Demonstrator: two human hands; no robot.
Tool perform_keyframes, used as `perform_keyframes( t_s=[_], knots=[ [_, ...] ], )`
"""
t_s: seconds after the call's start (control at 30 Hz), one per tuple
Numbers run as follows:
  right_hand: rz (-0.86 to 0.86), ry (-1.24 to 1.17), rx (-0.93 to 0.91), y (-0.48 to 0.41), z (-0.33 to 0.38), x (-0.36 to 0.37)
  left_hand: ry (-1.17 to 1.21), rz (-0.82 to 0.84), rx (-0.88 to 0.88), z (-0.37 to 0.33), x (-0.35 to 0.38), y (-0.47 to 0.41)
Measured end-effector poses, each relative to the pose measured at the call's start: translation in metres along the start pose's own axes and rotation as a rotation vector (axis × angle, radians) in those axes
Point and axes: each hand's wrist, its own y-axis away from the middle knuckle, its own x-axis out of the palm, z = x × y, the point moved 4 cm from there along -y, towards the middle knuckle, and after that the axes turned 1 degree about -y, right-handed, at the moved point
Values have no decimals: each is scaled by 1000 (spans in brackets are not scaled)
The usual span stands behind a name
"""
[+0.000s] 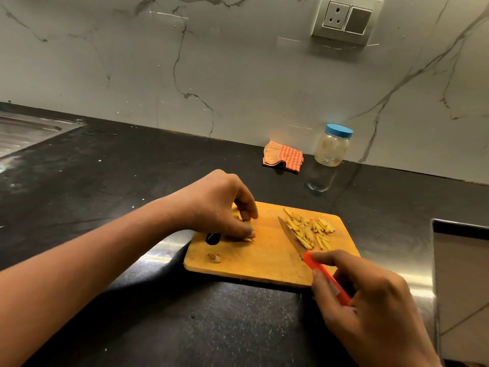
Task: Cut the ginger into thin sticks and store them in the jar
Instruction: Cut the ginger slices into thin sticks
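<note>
A wooden cutting board (pixel 267 258) lies on the black counter. A heap of thin yellow ginger sticks (pixel 309 230) sits on its right part. My left hand (pixel 219 205) is curled over the board's left part and pinches a small stack of ginger slices (pixel 247 238) against the wood. My right hand (pixel 370 295) grips the orange handle of a knife (pixel 292 238); the blade lies flat against the left side of the heap. A small brown ginger scrap (pixel 214 258) rests near the board's front left. The clear jar (pixel 332 147) with a blue lid stands shut by the wall.
A folded orange checked cloth (pixel 283 156) lies left of the jar. A steel sink (pixel 23 131) is at the far left. A pale panel with a dark rim (pixel 460 282) stands at the right edge. A wall socket (pixel 346 19) sits above.
</note>
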Motion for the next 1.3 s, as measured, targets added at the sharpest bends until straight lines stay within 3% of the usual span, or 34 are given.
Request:
perform_keyframes(
  t_s=[0.4, 0.67, 1.03, 1.3],
  knots=[
    [-69, -41, 3, 4, -1, -1, 30, -127, 201, -21, 20, -2],
    [-57, -62, 3, 4, -1, 0, 64, -67, 138, -17, 22, -2],
    [-53, -66, -7, 4, -1, 2, 91, -164, 137, -17, 26, -3],
    [-24, -79, -14, 5, -1, 3, 97, -132, 124, -17, 26, -4]
  ],
)
